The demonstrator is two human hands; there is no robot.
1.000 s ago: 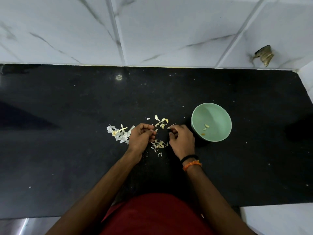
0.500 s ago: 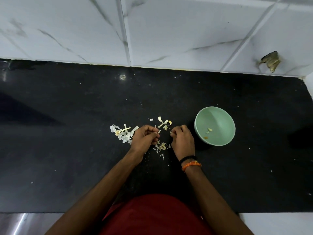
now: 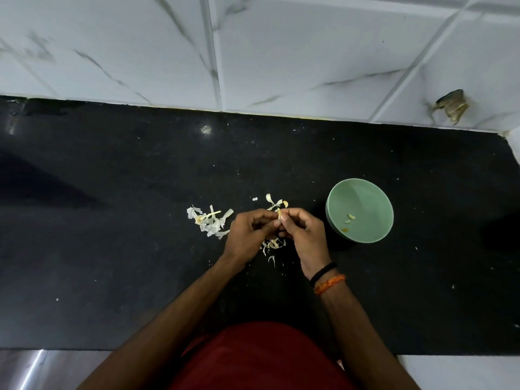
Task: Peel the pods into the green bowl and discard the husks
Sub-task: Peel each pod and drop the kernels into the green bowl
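Observation:
My left hand (image 3: 247, 235) and my right hand (image 3: 304, 235) meet fingertip to fingertip over the black counter (image 3: 112, 249). Between them they pinch a small pale pod (image 3: 280, 214); most of it is hidden by the fingers. The green bowl (image 3: 363, 192) stands just right of my right hand, with two pale peeled pieces (image 3: 349, 218) and an orange speck inside. White and yellowish husks (image 3: 208, 220) lie left of my left hand, more husks (image 3: 275, 203) lie beyond the fingertips, and some husks (image 3: 273, 244) lie under the hands.
A white marble-tiled wall (image 3: 281, 52) rises behind the counter. A brownish clump (image 3: 451, 106) sticks to the wall at the far right. The counter's front edge (image 3: 84, 349) runs near my body, and its right end stops at a white wall (image 3: 515, 144).
The hands were slightly apart, each pinching something small; now their fingertips have come together on the pod. The view has shifted a little.

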